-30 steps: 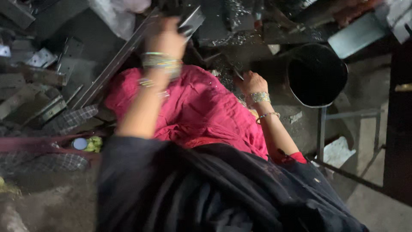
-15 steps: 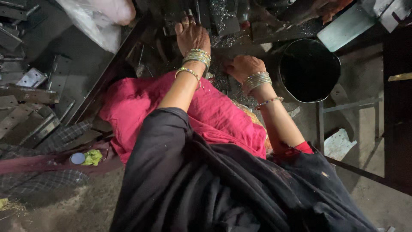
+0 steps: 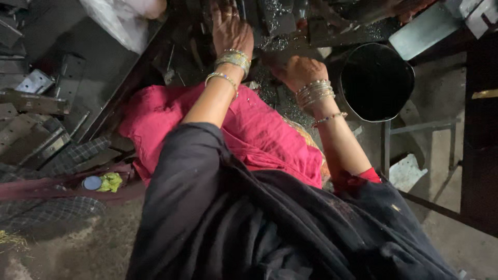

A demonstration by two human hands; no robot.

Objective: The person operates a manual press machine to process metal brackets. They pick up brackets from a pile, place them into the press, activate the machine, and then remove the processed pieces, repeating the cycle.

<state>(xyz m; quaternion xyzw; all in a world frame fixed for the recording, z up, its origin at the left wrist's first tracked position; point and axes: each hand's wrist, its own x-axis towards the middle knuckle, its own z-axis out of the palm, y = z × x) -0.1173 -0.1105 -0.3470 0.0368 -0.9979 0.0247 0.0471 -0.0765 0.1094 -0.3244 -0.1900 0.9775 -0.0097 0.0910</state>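
Note:
My left hand point(image 3: 229, 28) reaches forward onto a dark metal work surface point(image 3: 290, 26) strewn with shiny metal shavings, its fingers spread flat among small metal pieces. My right hand point(image 3: 301, 70) rests lower on the same surface, fingers curled down and partly hidden; what it holds cannot be made out. Both wrists wear several metal bangles. A pink cloth point(image 3: 259, 129) covers my lap, under a dark garment point(image 3: 249, 223).
A black round bucket point(image 3: 376, 80) stands just right of my right hand, on a metal frame point(image 3: 415, 129). Flat metal brackets and strips point(image 3: 36, 103) are piled at the left. A white sack point(image 3: 124, 18) lies top left. A dark post point(image 3: 480, 129) rises at the right edge.
Both hands have moved a little further up onto the metal surface. The view has shifted slightly; the left hand now lies flatter among the metal pieces.

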